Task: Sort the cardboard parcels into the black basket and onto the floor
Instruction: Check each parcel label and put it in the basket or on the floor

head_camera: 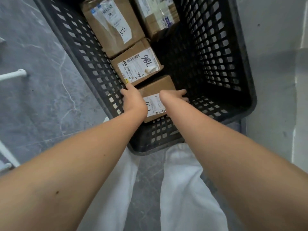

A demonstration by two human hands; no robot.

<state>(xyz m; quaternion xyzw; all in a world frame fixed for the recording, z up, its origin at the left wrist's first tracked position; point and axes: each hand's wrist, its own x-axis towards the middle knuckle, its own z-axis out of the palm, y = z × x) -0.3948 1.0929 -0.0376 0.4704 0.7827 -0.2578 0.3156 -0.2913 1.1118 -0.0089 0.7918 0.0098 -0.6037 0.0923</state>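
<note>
The small parcel (158, 84) sits low inside the black basket (216, 55), between both hands. The right hand (175, 95) curls its fingers over the right edge. The left hand (133, 99) presses the opposite side; its finger curl cannot be determined. Risk: the labelled parcel (138, 67) just ahead may trap the left fingertips.

Soft, even indoor light, moderately bright, with no hard glare. The wide lens bends the view: the arms (83, 164) swell toward the lower corners and the basket (208, 55) walls splay outward. The basket's inner right side sinks into deep shadow, its mesh hard to make out. A faint grey shadow band crosses the wall (270, 62). The middle parcel (140, 67) label reads sharply; the near parcel (156, 85) label is slightly soft. White trousers (183, 197) look washed out. The frame's edges blur.
</note>
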